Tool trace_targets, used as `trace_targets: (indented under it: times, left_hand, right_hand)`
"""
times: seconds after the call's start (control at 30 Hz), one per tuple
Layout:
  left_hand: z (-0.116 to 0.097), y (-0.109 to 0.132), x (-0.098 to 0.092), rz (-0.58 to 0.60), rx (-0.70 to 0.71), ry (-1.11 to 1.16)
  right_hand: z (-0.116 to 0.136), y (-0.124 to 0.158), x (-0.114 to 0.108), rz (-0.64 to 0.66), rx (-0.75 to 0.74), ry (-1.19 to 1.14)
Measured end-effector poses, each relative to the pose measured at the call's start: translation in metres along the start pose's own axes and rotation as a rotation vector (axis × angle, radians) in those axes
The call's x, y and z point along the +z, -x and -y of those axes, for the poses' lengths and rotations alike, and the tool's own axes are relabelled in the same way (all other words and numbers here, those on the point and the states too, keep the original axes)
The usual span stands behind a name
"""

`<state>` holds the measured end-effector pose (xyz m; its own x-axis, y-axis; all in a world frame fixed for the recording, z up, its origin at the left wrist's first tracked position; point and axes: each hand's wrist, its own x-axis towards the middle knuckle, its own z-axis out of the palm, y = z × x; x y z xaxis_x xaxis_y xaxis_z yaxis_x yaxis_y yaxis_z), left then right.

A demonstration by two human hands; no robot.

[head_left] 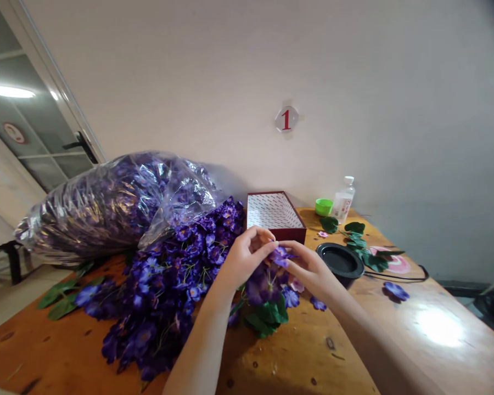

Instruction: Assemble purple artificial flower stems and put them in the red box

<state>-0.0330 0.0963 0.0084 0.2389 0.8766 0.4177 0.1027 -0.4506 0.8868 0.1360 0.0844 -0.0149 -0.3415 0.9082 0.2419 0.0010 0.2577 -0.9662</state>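
Observation:
My left hand [247, 255] and my right hand [308, 266] meet over the wooden table [304, 356], fingers pinched together on a purple artificial flower [279, 255] at the top of a small sprig. The sprig [267, 304] hangs below my hands, with more purple blooms and green leaves. A big heap of the same purple flowers [164, 285] lies just left of my left forearm.
A clear plastic bag stuffed with purple flowers [107, 203] lies at the back left. Behind my hands stands a red box [276, 218]; to the right are a black dish [341, 262], a green cup [323, 207], a small bottle [343, 201], loose leaves [362, 244] and a stray bloom [396, 290].

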Motion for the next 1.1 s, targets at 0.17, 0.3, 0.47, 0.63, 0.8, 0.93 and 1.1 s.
trace_targets:
  times: [0.17,0.3,0.47,0.63,0.8,0.93,1.1]
  left_hand:
    - [-0.011,0.008,0.009,-0.264,0.174,-0.286]
    - [-0.027,0.021,0.008,-0.048,0.044,-0.736]
    - [-0.034,0.026,0.017,0.195,-0.02,-0.886]
    - [-0.033,0.023,0.014,0.068,0.009,-0.349]
    - [-0.022,0.021,0.024,0.068,-0.158,0.344]
    - [-0.011,0.021,0.051,0.279,-0.336,0.409]
    - [-0.007,0.022,0.061,0.364,-0.329,0.55]
  right_hand:
    - [-0.006,-0.003,-0.006,-0.223,-0.08,0.012]
    - [-0.005,-0.002,-0.012,-0.421,-0.199,0.137]
    - [0.003,0.005,-0.017,-0.534,-0.326,0.277]
    - [0.022,0.015,-0.024,-0.505,-0.307,0.158]
    - [0.024,0.014,-0.033,-0.011,-0.115,0.116]
    - [0.019,0.013,-0.03,0.065,-0.141,-0.073]
    - [0.039,0.028,-0.022,-0.255,-0.07,-0.354]
